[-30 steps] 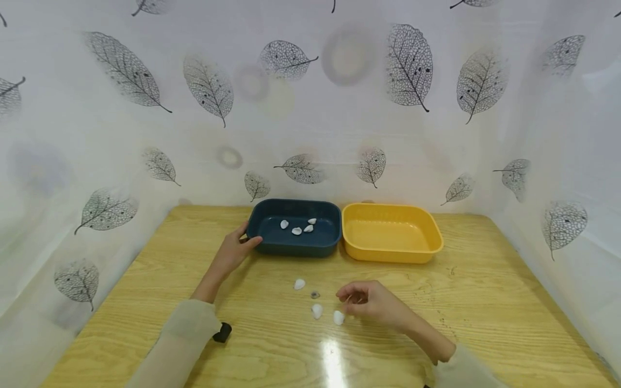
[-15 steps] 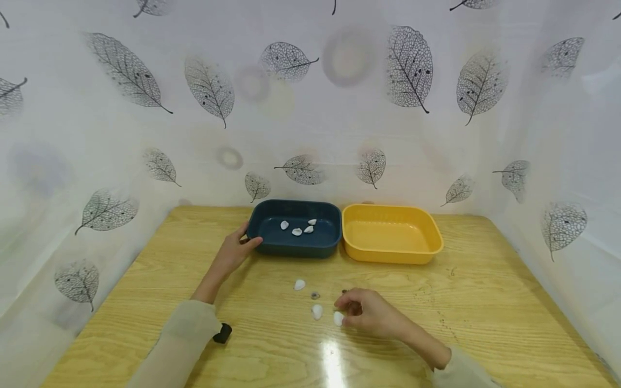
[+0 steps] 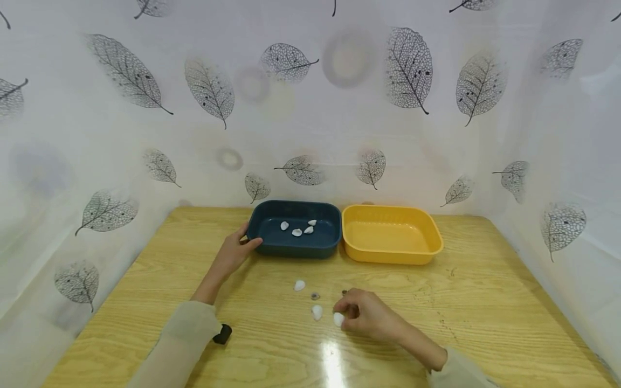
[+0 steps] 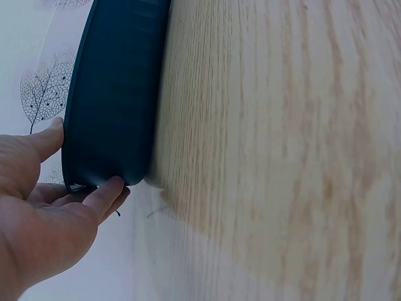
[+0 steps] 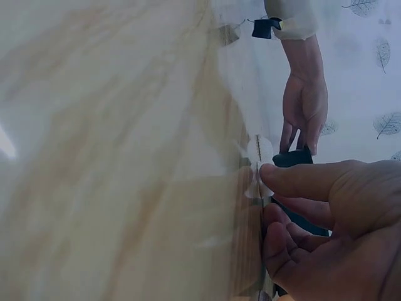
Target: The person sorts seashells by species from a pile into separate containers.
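My left hand [image 3: 234, 251] grips the left end of a dark blue plastic tray [image 3: 294, 251]. In the left wrist view its thumb lies at the rim and the fingers reach around the end wall [image 4: 113, 94]. Several white seashells [image 3: 297, 233] lie inside this tray. My right hand [image 3: 372, 317], down at the table, pinches a white seashell [image 3: 338, 319] between thumb and curled fingers; part of the shell is covered by them. To its left lie two white seashells, the nearer one [image 3: 317, 312] and the farther one [image 3: 299, 285].
A yellow tray [image 3: 393, 256] stands right beside the blue one. Two small dark grey pieces, one left [image 3: 315, 296] and one right [image 3: 345, 292], lie on the wooden table [image 3: 271, 345]. A leaf-print curtain [image 3: 310, 124] encloses the back and sides.
My right hand has lowered slightly and its thumb and fingers have closed on the nearest white seashell, uncovering a small dark piece behind it. The left hand keeps its place on the blue tray.
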The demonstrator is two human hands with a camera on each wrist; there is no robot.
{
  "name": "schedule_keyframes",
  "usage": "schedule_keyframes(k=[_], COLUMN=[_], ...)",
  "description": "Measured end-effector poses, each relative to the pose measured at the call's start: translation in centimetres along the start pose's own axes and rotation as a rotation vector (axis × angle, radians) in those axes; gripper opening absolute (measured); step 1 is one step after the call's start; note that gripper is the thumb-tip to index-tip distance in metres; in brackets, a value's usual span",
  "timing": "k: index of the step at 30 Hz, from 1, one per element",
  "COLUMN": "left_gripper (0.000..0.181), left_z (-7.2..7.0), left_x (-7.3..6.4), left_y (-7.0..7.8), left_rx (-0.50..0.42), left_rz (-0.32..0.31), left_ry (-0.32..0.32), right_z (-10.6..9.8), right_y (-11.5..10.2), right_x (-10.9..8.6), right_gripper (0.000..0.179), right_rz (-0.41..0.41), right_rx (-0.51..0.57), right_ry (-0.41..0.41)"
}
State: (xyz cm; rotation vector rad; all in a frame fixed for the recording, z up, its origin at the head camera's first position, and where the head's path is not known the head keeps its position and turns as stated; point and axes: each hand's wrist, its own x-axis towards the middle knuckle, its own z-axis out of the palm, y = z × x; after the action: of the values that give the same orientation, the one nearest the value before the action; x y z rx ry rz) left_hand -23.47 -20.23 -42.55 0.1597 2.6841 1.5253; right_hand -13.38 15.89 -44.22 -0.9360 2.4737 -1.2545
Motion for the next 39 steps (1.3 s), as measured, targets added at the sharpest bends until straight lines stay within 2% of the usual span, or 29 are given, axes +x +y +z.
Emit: schedule_keyframes(k=[13, 22, 30, 39], left_gripper=[0.076, 0.078, 0.078, 0.078], left_z=[0.01, 0.01, -0.09, -0.02], left_x=[-0.07, -0.06, -0.01, -0.02], left_y=[0.01, 0.00, -0.03, -0.07], left_rx=[-0.007, -0.012, -0.019, -0.013], left_rz=[-0.006, -0.014, -0.002, -0.007], left_ry=[-0.001, 0.006, 0.001, -0.001], right_z=[0.15, 0.23, 0.00, -0.63], right_y=[-0.22, -0.67, -0.47, -0.32], right_x=[0.15, 0.14, 0.42, 0.12], right_gripper=[0.020, 0.017, 0.016, 0.014], right_rz=[0.031, -0.018, -0.036, 0.011], right_rx=[-0.056, -0.167, -0.144, -0.026], right_ry=[-0.025, -0.016, -0.035, -0.081])
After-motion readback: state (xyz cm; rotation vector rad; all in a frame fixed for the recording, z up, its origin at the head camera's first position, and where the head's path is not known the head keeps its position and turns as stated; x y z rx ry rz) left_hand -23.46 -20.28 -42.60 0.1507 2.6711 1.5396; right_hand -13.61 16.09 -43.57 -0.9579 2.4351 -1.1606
